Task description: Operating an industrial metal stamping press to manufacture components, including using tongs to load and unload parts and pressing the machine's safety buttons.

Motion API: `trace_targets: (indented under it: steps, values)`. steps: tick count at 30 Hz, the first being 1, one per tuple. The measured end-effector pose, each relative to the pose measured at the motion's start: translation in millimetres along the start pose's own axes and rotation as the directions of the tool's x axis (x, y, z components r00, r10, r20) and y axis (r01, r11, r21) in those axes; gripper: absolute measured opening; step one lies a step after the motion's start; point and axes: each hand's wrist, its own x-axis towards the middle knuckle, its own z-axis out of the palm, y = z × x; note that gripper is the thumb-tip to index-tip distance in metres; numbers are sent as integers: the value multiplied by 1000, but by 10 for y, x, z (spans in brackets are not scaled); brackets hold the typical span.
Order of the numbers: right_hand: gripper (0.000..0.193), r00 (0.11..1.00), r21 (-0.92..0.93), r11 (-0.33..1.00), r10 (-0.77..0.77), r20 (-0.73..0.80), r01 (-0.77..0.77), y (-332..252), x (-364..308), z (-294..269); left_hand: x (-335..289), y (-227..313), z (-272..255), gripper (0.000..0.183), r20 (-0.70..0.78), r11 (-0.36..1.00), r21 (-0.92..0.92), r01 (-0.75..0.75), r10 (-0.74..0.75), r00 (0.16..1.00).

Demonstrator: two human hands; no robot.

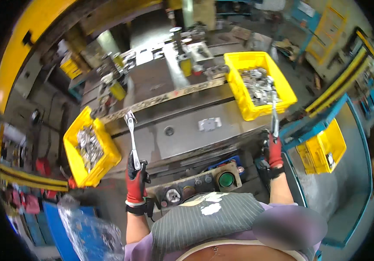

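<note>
My left hand [135, 185], in a red and black glove, is closed round a long silver hand tool [134, 143] with a rounded head. A small flat metal piece [130, 116] shows at that head, over the press bed. My right hand [274, 152], gloved alike, grips a second silver hand tool [275, 119]. Its far end reaches over the right yellow bin [248, 114], among small metal parts [256, 85]. A flat metal part [209, 124] lies on the steel bed [182, 141] between my hands. The exact kind of both tools is unclear.
A yellow bin [114, 152] of metal pieces stands at the left. A control panel with a green button [226, 179] sits close before me. Another yellow bin [324, 150] is inside the blue-framed cart [348, 217] at right. Behind the bed stand yellow-based posts [185, 66].
</note>
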Motion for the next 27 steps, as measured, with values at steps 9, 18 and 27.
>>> trace_targets:
  steps: [9, 18, 27]
  values:
    - [16, 969, 162, 987, -56, 241, 17, 382, -255, 421, -275, 7, -1026, 51, -434, 935, 158, -317, 354, 829]
    - [22, 874, -98, 985, -80, 480, 144, -53, -903, 532, -294, -53, -939, 10, -371, 997, -72, -29, 0, 928]
    - [33, 797, -280, 950, 60, 601, 139, 89, -948, 602, -173, -998, -441, 37, 39, 955, 294, -37, 27, 999]
